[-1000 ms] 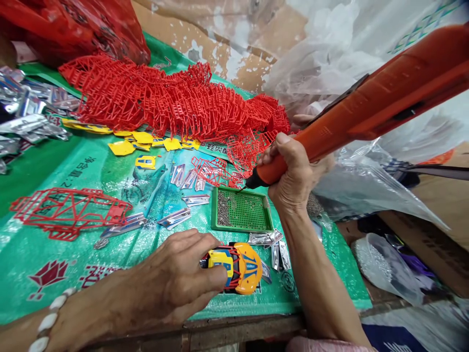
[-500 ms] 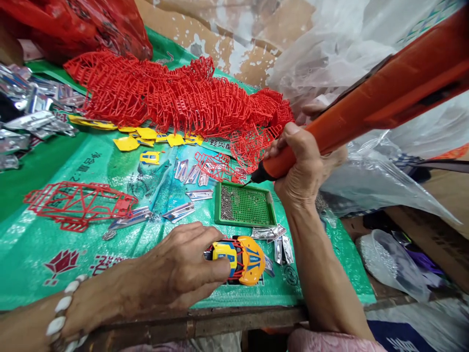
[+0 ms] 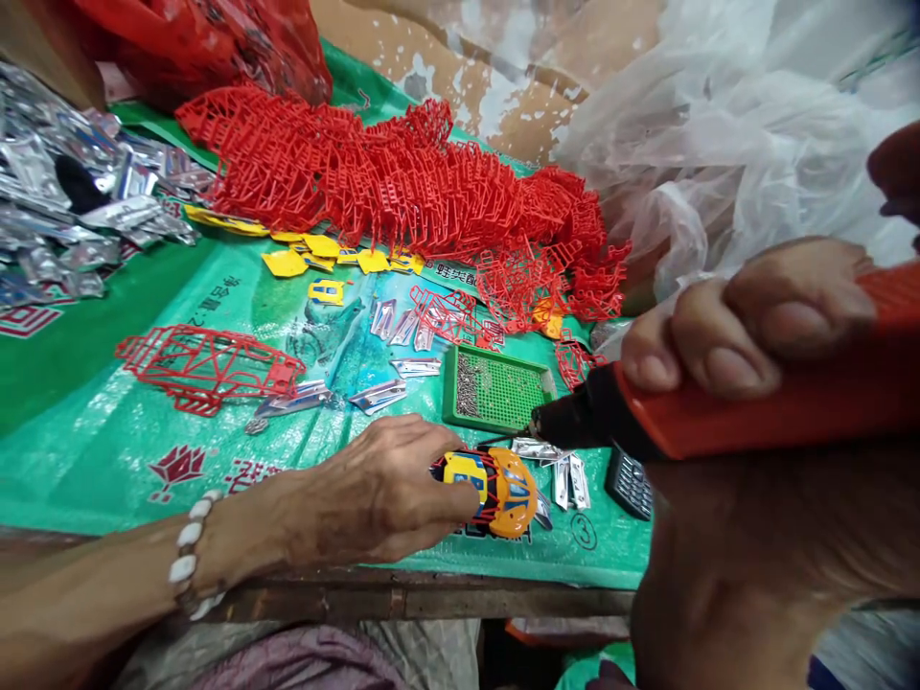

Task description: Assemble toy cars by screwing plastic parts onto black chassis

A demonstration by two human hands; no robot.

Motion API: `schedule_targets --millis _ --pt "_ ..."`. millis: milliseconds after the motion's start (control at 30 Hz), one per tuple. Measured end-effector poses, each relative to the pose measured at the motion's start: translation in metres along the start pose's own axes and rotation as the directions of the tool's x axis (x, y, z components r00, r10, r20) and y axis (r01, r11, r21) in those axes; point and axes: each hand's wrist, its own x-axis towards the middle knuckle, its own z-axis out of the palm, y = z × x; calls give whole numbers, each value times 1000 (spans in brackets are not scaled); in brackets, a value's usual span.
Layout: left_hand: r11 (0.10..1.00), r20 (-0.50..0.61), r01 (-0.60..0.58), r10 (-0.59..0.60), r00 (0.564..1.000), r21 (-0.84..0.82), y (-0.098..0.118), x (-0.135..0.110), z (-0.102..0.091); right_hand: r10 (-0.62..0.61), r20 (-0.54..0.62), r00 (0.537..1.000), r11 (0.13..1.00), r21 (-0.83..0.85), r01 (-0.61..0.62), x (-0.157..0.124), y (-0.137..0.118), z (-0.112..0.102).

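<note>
Your left hand pinches the toy car at its fingertips, right hand fisted round the orange screwdriver, bit just beyond the car: press the car flat, bring the bit in plumb.

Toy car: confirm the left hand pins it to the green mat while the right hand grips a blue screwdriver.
Wrong colour: in the head view the right hand grips an orange screwdriver. The left hand does pin the toy car.
</note>
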Motion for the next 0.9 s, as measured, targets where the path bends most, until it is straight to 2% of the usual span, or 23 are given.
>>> schedule_targets --millis 100,233,333,467,633,733,833,900 --pt "1000 14 1 -1 1000 18 1 3 -5 104 173 979 995 -18 -103 -8 -2 -3" --pt "1000 71 10 -12 997 22 2 4 -5 43 271 962 998 -64 -27 -13 0 2" --pt "999 108 21 -24 994 35 2 3 -5 25 259 966 998 -64 -9 -14 2 7" --pt "999 82 11 -14 997 35 2 2 -6 25 240 970 998 -59 -12 -14 4 9" --pt "999 86 13 -16 996 34 2 2 -5 -2 295 956 998 -65 22 -14 5 6" --pt "1000 87 10 -12 996 25 2 2 -4 49 317 947 999 -22 -44 -17 7 5" --pt "1000 102 18 -20 995 24 2 3 -5 103 230 968 993 38 -115 -20 9 5" --pt "999 116 26 -29 993 24 3 3 -6 116 220 969 991 41 -127 -21 8 4"
